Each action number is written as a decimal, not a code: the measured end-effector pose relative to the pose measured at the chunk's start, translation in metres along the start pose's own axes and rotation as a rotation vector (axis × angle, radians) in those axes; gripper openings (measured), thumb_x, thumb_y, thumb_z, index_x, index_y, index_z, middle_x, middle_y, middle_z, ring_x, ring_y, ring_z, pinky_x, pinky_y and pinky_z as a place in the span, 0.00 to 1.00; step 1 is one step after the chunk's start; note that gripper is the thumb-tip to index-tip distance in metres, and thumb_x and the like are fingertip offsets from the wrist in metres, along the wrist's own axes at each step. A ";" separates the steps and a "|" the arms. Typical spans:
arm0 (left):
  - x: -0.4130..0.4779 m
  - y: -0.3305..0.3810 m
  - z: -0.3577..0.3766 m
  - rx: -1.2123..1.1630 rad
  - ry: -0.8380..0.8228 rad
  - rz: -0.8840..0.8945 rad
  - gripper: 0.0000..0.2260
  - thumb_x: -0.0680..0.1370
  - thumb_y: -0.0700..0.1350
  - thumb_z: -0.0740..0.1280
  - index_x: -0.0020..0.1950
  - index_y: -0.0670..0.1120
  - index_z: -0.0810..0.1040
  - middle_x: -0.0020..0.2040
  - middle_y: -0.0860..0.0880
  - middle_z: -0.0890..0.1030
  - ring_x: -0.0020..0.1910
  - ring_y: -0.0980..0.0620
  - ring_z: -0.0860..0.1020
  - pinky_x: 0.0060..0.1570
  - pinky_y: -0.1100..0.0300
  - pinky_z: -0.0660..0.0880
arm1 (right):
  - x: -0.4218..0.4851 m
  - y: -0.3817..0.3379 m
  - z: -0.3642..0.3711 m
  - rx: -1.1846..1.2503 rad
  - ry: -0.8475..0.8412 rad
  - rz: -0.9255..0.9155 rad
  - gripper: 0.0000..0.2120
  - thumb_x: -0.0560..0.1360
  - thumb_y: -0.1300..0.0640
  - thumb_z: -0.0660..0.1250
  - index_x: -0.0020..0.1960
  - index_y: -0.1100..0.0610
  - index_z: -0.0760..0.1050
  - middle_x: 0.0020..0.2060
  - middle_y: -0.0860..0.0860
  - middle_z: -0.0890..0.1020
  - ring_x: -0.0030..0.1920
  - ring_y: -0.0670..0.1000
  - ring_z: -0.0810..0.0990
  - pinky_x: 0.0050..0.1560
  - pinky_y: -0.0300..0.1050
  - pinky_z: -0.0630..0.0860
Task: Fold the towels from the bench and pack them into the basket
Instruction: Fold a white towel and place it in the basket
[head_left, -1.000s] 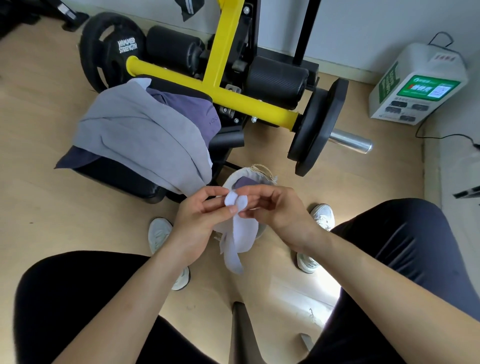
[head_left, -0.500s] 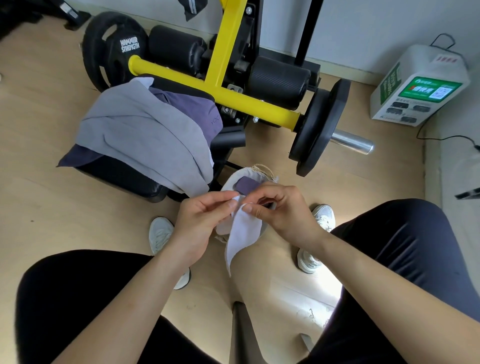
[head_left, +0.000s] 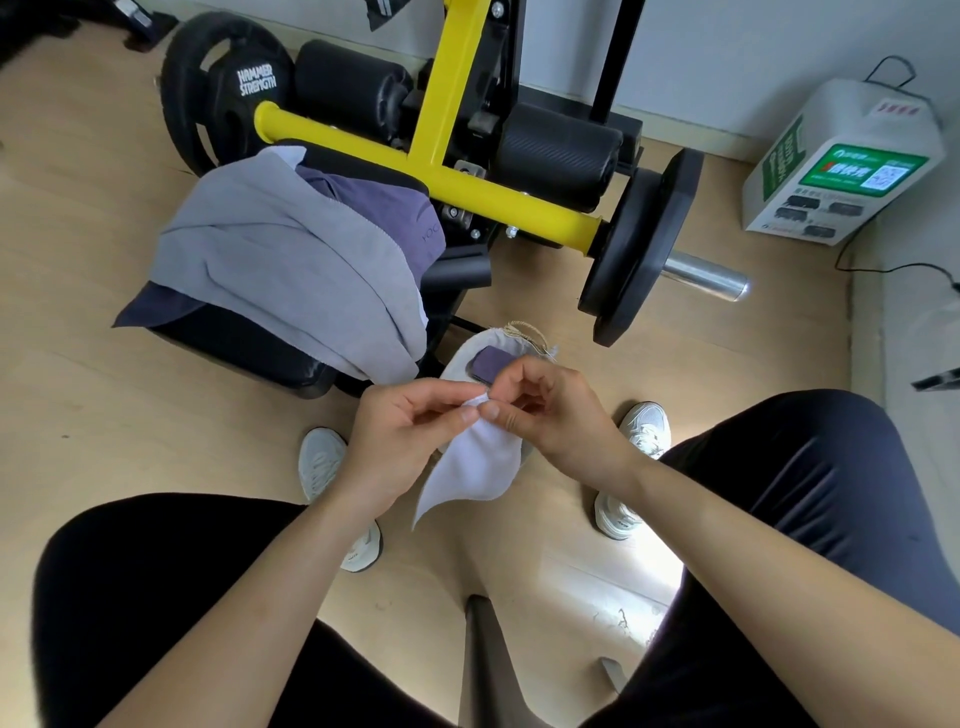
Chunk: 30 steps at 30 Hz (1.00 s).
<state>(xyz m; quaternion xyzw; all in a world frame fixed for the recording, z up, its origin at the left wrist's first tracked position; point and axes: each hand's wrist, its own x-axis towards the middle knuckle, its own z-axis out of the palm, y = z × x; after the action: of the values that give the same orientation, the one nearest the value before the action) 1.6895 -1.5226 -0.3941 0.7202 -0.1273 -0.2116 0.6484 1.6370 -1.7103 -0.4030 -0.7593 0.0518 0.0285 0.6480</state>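
Floor: pale wood boards (head_left: 78, 415) run under everything; a white wall closes off the far side
Left hand: the left hand (head_left: 400, 436) pinches the top edge of a small white towel (head_left: 478, 467) between thumb and forefinger; the other fingers are loosely curled
Right hand: the right hand (head_left: 556, 415) pinches the same edge just beside the left; the two thumb tips nearly touch; its remaining fingers are bent inward
White towel: it hangs from both hands in the air between the knees; one corner points down toward the floor
Basket: the basket (head_left: 462, 358) stands on the floor just beyond the hands, partly hidden by them; it is white-lined, with a rope loop at the far rim; a folded purple towel (head_left: 491, 362) lies inside
Table: a black padded table (head_left: 249, 348) sits to the left of the basket; a grey towel (head_left: 280, 260) is draped across it and hangs over the near edge; a violet towel (head_left: 384, 208) shows under it at the far side; a dark blue towel (head_left: 150, 306) pokes out at the left
Machine: a yellow frame (head_left: 467, 182) crosses behind the table; a black weight plate (head_left: 634, 254) sits on its right end
Feet: white shoes (head_left: 322, 462) stand on either side of the basket
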 end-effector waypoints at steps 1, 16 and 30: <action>0.000 0.000 -0.003 0.025 0.003 0.011 0.11 0.76 0.33 0.72 0.51 0.49 0.86 0.47 0.51 0.88 0.50 0.52 0.86 0.53 0.62 0.79 | 0.000 0.001 -0.002 -0.018 -0.047 0.027 0.06 0.75 0.60 0.74 0.47 0.60 0.78 0.39 0.52 0.82 0.40 0.48 0.80 0.45 0.43 0.78; 0.008 -0.004 -0.073 0.222 0.446 0.075 0.08 0.81 0.36 0.67 0.54 0.48 0.81 0.47 0.55 0.84 0.47 0.61 0.82 0.55 0.59 0.78 | -0.004 0.027 -0.056 -0.995 -0.125 0.207 0.06 0.73 0.51 0.70 0.48 0.51 0.81 0.46 0.51 0.83 0.48 0.54 0.74 0.51 0.47 0.64; 0.020 -0.017 -0.076 0.266 0.570 0.016 0.07 0.81 0.38 0.66 0.54 0.48 0.80 0.49 0.45 0.83 0.50 0.47 0.81 0.58 0.39 0.79 | 0.002 0.007 -0.084 -0.771 0.234 -0.004 0.06 0.71 0.57 0.77 0.47 0.56 0.86 0.42 0.51 0.85 0.40 0.51 0.81 0.43 0.43 0.78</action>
<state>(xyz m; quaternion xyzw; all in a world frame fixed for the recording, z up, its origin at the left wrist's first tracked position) 1.7407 -1.4630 -0.4081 0.8278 0.0273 0.0226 0.5598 1.6362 -1.7945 -0.3965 -0.9450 0.1093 -0.0423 0.3054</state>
